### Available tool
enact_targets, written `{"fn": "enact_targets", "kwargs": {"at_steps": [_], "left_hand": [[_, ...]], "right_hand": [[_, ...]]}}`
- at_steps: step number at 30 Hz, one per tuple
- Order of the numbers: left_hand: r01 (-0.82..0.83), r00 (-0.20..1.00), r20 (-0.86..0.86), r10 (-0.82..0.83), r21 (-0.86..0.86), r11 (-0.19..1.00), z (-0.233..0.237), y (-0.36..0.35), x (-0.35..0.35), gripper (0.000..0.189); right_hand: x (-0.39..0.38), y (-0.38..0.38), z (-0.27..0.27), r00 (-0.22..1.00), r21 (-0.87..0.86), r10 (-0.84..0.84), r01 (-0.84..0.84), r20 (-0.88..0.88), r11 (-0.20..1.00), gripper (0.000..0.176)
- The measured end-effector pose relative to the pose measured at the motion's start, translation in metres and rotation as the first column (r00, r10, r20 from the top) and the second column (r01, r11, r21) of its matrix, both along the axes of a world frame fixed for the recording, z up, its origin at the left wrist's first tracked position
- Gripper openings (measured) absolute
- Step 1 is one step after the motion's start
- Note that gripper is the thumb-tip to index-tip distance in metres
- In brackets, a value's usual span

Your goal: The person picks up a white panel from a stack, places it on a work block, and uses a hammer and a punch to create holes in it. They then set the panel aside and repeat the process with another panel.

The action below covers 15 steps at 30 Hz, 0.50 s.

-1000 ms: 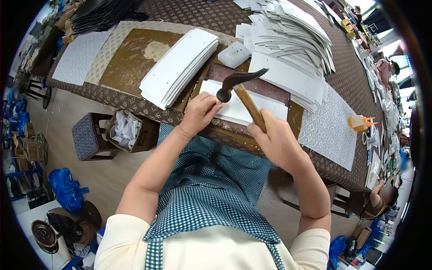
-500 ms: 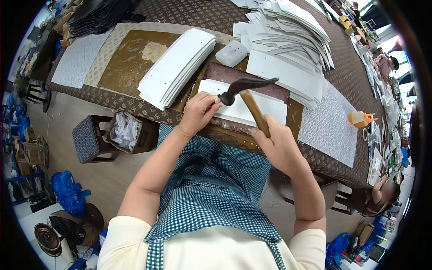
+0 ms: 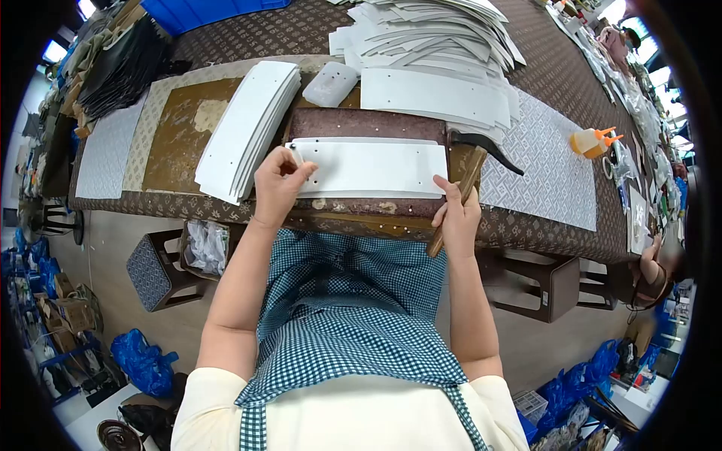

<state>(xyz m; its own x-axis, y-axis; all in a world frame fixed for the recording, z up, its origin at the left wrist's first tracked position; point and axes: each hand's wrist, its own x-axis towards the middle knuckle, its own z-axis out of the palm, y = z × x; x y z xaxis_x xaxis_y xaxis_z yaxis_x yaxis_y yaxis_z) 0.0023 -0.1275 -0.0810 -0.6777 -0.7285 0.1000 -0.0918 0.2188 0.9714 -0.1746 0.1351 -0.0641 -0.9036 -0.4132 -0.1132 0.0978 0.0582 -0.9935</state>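
A white panel [image 3: 368, 167] with small dark holes lies on a dark reddish-brown board [image 3: 368, 122]. At its left end my left hand [image 3: 278, 184] is closed in a pinch around a small, partly pale thing with a dark tip, too small to make out. My right hand [image 3: 459, 218] grips the wooden handle of a hammer [image 3: 468, 184] at the panel's right end. The hammer's dark, curved head points up and to the right. My right index finger reaches to the panel's lower right corner.
To the left is a stack of white panels [image 3: 244, 128]; behind are a white block [image 3: 331, 83] and a larger pile of panels [image 3: 432, 98]. Orange-tipped bottles [image 3: 590, 141] stand at right. A stool [image 3: 154, 267] and a box of plastic bags [image 3: 207, 248] are below the table.
The hammer has gone from over the panel, near my left hand, to its right end. My right index finger has extended to the panel's corner. The whole view has shifted.
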Motion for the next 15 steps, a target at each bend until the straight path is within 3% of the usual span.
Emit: {"fn": "enact_targets", "kwargs": {"at_steps": [4, 6, 7, 15], "left_hand": [[-0.037, 0.994, -0.097, 0.039, 0.019, 0.999, 0.008, 0.004, -0.029, 0.012], [0.026, 0.991, -0.131, -0.018, 0.063, 0.998, 0.015, 0.024, -0.061, 0.016], [0.066, 0.998, -0.024, -0.066, 0.029, 0.997, 0.022, 0.034, -0.075, 0.019], [0.277, 0.958, -0.071, -0.276, 0.005, 0.961, 0.006, 0.071, -0.155, 0.018]], "right_hand": [[0.003, -0.001, 0.000, 1.000, -0.002, -0.015, 0.015, -0.012, 1.000, 0.025], [0.004, -0.001, 0.003, 1.000, 0.002, -0.024, 0.024, -0.010, 1.000, 0.025], [0.003, -0.001, 0.003, 1.000, 0.012, -0.020, 0.020, -0.010, 1.000, 0.025], [0.004, 0.001, 0.006, 0.999, 0.025, -0.034, 0.034, -0.004, 0.999, 0.023]]}}
